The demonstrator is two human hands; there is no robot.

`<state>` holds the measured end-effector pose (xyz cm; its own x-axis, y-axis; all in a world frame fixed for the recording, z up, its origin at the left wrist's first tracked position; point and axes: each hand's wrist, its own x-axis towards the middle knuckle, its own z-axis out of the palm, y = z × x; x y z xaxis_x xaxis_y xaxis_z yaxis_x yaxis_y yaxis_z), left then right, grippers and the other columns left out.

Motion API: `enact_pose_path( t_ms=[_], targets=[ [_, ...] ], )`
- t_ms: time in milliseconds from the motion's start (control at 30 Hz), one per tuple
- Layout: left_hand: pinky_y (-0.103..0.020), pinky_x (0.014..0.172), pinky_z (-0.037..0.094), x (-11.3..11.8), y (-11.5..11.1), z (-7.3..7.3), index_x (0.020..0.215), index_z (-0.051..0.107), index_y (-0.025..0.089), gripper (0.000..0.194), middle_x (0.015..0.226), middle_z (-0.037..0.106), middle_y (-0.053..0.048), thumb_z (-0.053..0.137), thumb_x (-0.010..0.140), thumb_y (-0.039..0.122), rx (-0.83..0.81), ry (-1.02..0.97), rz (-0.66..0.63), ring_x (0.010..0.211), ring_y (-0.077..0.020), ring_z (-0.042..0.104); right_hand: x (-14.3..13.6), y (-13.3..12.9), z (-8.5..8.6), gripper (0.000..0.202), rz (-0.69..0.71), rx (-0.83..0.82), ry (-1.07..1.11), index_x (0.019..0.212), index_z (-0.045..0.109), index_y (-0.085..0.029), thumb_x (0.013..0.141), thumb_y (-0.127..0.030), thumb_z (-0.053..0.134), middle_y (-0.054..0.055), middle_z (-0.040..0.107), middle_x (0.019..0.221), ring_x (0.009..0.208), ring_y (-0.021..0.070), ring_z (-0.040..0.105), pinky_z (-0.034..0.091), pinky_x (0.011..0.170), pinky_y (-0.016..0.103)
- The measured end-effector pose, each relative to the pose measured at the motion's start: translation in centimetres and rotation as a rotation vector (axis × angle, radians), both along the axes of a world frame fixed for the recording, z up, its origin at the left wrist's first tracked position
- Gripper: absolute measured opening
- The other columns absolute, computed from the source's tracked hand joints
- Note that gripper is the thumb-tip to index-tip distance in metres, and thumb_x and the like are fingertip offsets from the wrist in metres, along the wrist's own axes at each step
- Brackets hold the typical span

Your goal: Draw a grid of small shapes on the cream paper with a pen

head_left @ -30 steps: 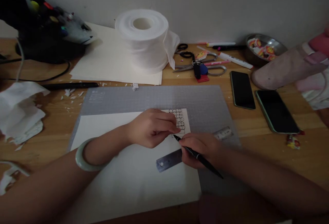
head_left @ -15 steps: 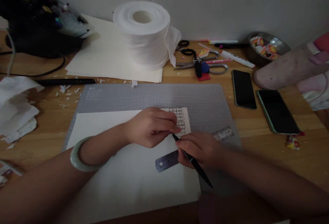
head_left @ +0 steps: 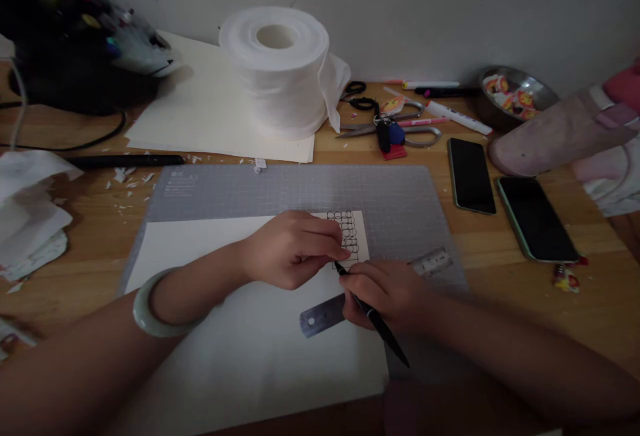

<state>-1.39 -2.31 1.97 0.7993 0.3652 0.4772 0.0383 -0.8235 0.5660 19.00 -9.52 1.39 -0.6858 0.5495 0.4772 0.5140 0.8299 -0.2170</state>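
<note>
A white sheet of paper lies on a grey cutting mat. Near its top right corner is a drawn black pattern of small rounded cells in rows. My left hand rests on the sheet beside the pattern, fingers curled together; whether anything is between them is hidden. My right hand grips a black pen, its tip on or just above the paper by my left fingertips. Under my right hand lies a metal ruler, both its ends showing.
A tissue roll stands on paper sheets behind the mat. Scissors, markers, a bowl of sweets, a pink bottle and two phones are to the right. Crumpled tissue and a pen pouch are left.
The whole view has shifted very slightly. Both hands, the pen and the ruler keep nearly the same places on the paper.
</note>
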Motion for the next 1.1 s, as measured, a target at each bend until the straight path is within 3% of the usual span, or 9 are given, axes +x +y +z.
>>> enact_pose_path(
  t_ms=[633,767,967,1100],
  targets=[
    [-0.024,0.061,0.048,0.0,0.0,0.1,0.092,0.063,0.017,0.024,0.082,0.067,-0.007,0.045,0.081,0.005,0.001,0.003,0.004,0.072,-0.0155,0.065,0.2,0.4,0.1,0.011,-0.008,-0.054,0.113,0.085,0.047,-0.019,0.076,-0.012,0.046,0.0,0.061,0.061,0.054,0.0135,0.059,0.046,0.049,0.024],
    [-0.026,0.06,0.048,0.0,0.0,0.2,0.092,0.063,0.016,0.024,0.083,0.067,-0.007,0.045,0.08,0.004,-0.012,0.006,-0.012,0.072,-0.0169,0.065,0.6,0.6,0.1,0.015,-0.041,-0.177,0.211,0.088,0.049,-0.021,0.076,-0.012,0.046,-0.003,0.06,0.061,0.054,0.0113,0.058,0.045,0.051,0.022],
    [-0.03,0.056,0.049,0.0,0.1,0.2,0.096,0.061,0.021,0.031,0.084,0.068,-0.008,0.043,0.077,0.005,-0.005,0.013,-0.038,0.07,-0.0186,0.064,0.7,1.0,0.3,0.008,-0.232,-0.458,0.38,0.086,0.052,-0.019,0.079,-0.016,0.05,-0.004,0.057,0.061,0.048,0.0076,0.052,0.041,0.045,0.018],
    [-0.032,0.051,0.049,0.1,0.3,0.2,0.1,0.061,0.025,0.034,0.082,0.067,-0.008,0.043,0.076,0.009,0.004,-0.023,-0.049,0.067,-0.0198,0.064,0.6,1.2,0.0,0.007,-0.219,-0.554,0.396,0.085,0.053,-0.018,0.078,-0.016,0.051,-0.004,0.054,0.06,0.048,0.0076,0.049,0.04,0.044,0.018]
  ],
)
